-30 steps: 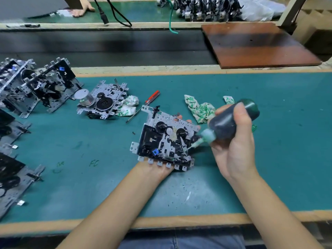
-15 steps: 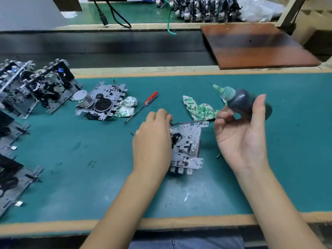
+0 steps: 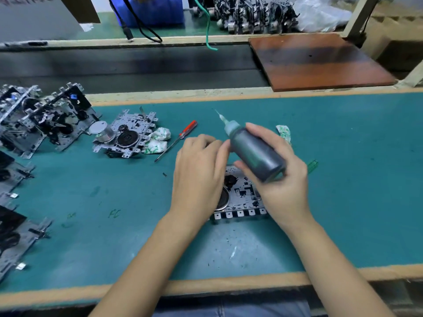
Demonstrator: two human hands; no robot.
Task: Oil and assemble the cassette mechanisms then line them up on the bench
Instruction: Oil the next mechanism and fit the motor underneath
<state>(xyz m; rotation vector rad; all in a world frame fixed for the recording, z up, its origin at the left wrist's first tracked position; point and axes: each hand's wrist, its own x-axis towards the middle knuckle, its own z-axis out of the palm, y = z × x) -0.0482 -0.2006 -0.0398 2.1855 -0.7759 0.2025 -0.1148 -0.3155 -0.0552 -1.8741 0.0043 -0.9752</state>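
1. Head view, centre of the frame: the right hand (image 3: 282, 177) is gripping a dark oil bottle (image 3: 254, 151), with its nozzle pointing toward the upper left, away from the work. The left hand (image 3: 199, 172) is lying over a cassette mechanism (image 3: 242, 197), fingers curled over its far edge; it seems to be grasping the plate, though the hold itself is hidden.

2. That mechanism is sitting on the green mat (image 3: 343, 202), just below the middle of the frame, between the two hands.

3. The step in hand looks like oiling, in a pause while the plate is being set or turned. The next move probably calls for tipping the nozzle down onto a spindle and steadying the plate.

4. Left of centre another mechanism (image 3: 126, 136) is lying flat beside a crumpled rag (image 3: 158, 140) and a red-handled screwdriver (image 3: 178, 138). More mechanisms (image 3: 41, 120) are crowding the left edge.

5. At the top, a dark conveyor belt (image 3: 137, 65) is running across the frame, with a brown board (image 3: 318, 60) at the upper right and cables hanging above it.
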